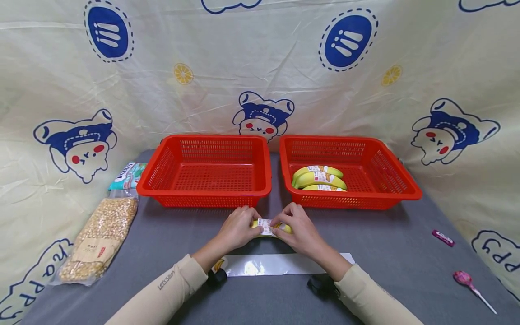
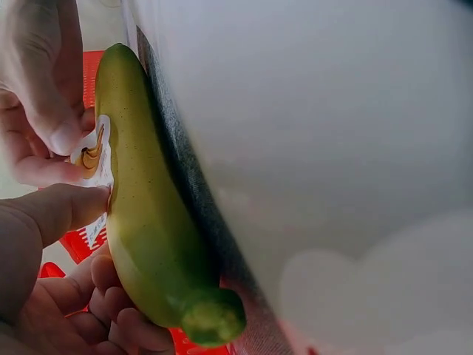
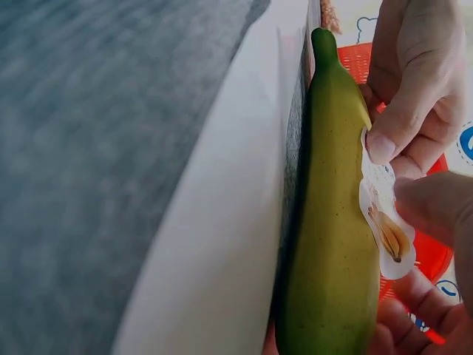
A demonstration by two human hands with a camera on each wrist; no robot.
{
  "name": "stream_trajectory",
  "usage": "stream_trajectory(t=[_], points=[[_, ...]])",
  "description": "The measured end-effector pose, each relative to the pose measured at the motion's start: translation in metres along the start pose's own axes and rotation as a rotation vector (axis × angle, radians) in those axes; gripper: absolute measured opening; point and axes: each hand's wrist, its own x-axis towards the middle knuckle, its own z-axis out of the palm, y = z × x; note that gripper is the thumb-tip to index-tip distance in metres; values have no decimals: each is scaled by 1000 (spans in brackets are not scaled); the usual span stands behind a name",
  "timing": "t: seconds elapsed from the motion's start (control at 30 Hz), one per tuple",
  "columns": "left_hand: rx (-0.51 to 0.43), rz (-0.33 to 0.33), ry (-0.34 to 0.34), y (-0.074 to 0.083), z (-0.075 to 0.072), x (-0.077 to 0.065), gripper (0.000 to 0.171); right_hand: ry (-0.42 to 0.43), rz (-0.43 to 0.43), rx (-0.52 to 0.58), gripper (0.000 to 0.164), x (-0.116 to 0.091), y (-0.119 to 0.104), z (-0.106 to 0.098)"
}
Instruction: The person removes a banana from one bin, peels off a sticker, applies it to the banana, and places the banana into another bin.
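A green-yellow banana (image 3: 332, 207) lies lengthwise between both hands above the grey table, just in front of the red baskets. My left hand (image 1: 240, 228) holds its stem end, fingers curled under it and thumb pressing a white label (image 1: 266, 225). With thumb and forefinger, my right hand (image 1: 299, 229) pinches the label's other end, which bears a banana picture and stands partly off the peel in the right wrist view. A glossy white backing strip (image 1: 276, 265) lies on the table below the hands, with a banana-picture sticker (image 1: 220, 263) at its left end.
Three labelled bananas (image 1: 321, 180) lie in the right red basket (image 1: 361, 198); the left red basket (image 1: 203, 194) holds nothing. Bagged corn kernels (image 1: 101, 230) and a teal packet (image 1: 127, 176) lie at left. A lollipop (image 1: 463, 277) and small purple-wrapped candy (image 1: 443, 238) are at right.
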Motion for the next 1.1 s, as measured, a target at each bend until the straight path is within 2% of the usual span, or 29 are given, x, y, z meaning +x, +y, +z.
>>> stream_trajectory(t=[0.2, 0.43, 0.7, 0.83, 0.97, 1.1], points=[[-6, -3, -12, 0, -1, 0, 23, -49, 71, -55, 14, 4, 1, 4], [-2, 7, 2, 0, -1, -1, 24, -51, 145, -86, 23, 1, 4, 3], [41, 8, 8, 2, 0, -2, 26, -34, 152, -93, 24, -5, 8, 1], [103, 50, 5, 8, -1, -2, 31, -45, 151, -101, 24, -5, 10, 1], [142, 114, 24, 14, 0, -2, 22, -57, 159, -94, 23, -4, 10, 1], [167, 115, 22, 11, 1, -3, 18, -74, 174, -87, 24, -5, 8, 0]])
